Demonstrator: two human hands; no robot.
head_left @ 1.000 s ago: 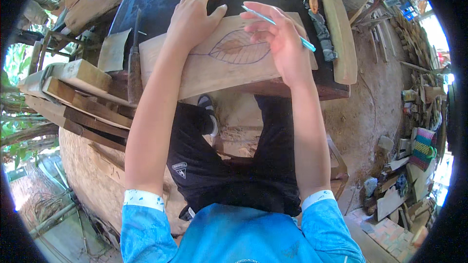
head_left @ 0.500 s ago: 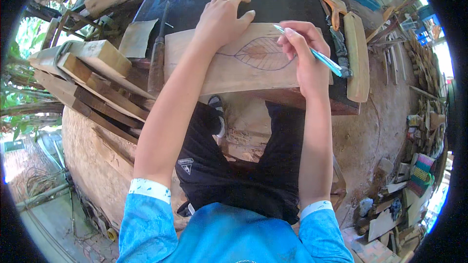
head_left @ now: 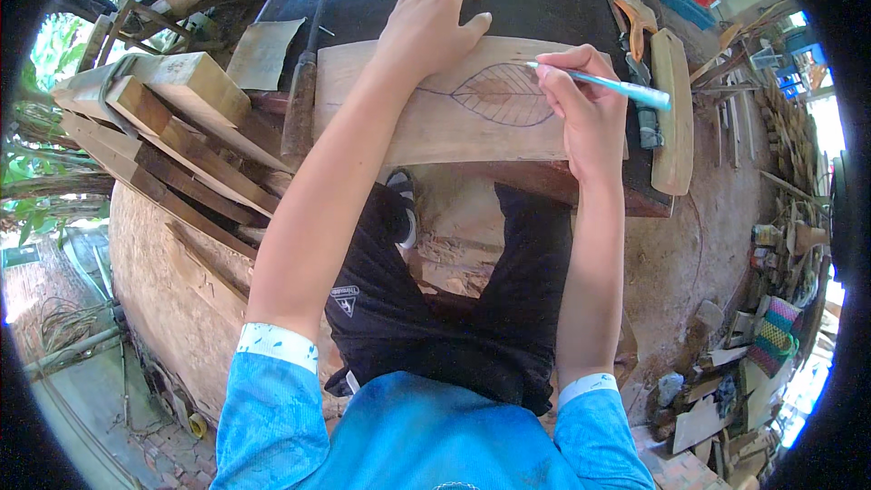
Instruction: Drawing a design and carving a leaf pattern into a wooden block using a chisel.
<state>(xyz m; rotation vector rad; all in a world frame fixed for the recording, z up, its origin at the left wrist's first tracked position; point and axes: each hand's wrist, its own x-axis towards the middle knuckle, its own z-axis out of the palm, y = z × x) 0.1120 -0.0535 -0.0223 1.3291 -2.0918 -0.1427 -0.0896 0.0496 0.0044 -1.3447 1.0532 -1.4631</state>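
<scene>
A pale wooden board (head_left: pixel 390 141) lies across the near edge of the dark table (head_left: pixel 535 0). Drawn on it in dark ink is a veined leaf (head_left: pixel 499 95) with a stem line running left. My right hand (head_left: pixel 585 104) pinches a light blue pen (head_left: pixel 635 93), its tip near the leaf's upper right edge. I cannot tell whether the tip touches the wood. My left hand (head_left: pixel 434 27) rests over the board's far edge, fingers spread, holding nothing. The forearm hides part of the board's left side.
Left of the board lie a wooden-handled tool (head_left: pixel 299 104) and a sheet of sandpaper (head_left: pixel 263 54). On the right are a paintbrush (head_left: pixel 638 18) and a wood block (head_left: pixel 671 118). Stacked timber beams (head_left: pixel 172 127) jut in from the left. Scrap wood (head_left: pixel 703 422) litters the floor at lower right.
My right hand has turned the pen to a flatter slant, its tip now slightly lower beside the leaf. The board and left hand appear a little further right in view.
</scene>
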